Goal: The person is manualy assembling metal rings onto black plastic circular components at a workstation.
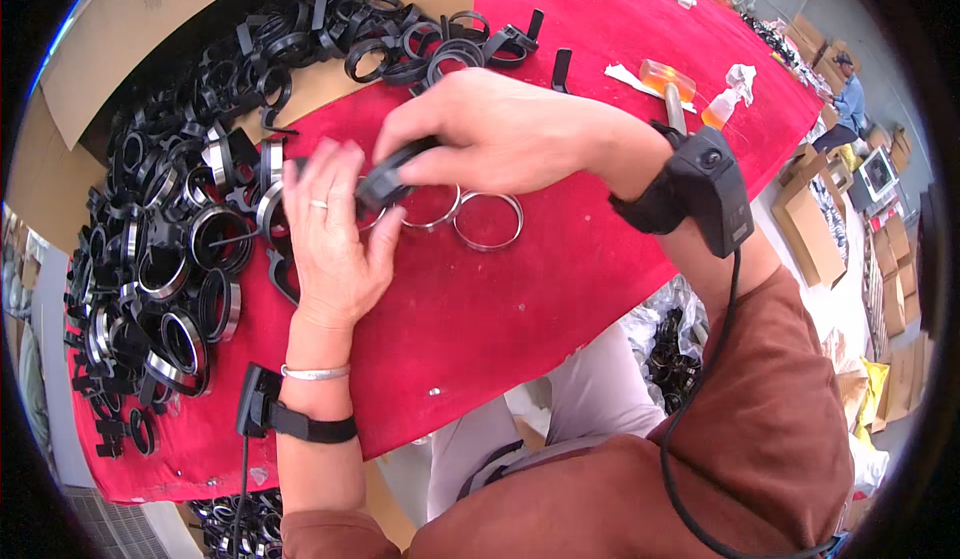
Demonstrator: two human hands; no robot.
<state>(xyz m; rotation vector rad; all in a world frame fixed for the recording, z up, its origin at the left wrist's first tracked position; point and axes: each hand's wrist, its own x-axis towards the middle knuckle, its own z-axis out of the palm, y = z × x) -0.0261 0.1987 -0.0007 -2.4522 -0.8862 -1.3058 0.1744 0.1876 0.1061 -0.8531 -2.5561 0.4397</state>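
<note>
Presently, from my remote station, I record a red-covered table (470, 329) as the largest item, extending under and beyond both hands. Next in size is a heap of black ring parts (175, 204), some with silver bands, lying left of the left hand and continuing beyond its fingertips.

The right hand (485, 129) is closed on a black part (395, 174), pinched between thumb and fingers. The left hand (340, 239) is beside it, palm down, thumb near the part; its fingers are blurred, and I cannot tell whether they grip anything. The part itself is between the two hands, above the cloth.

Smaller again, one silver ring (488, 248) lies flat below the right hand, clear of its fingers. A second silver ring (430, 227) lies between that one and the left thumb, its far edge covered by the right hand.

I assess the step in hand as two-handed handling of the single part; whether a ring is being seated in it, I cannot confirm. In my judgement, the next move calls for a firm left-hand hold while the right adjusts its pinch.
</note>
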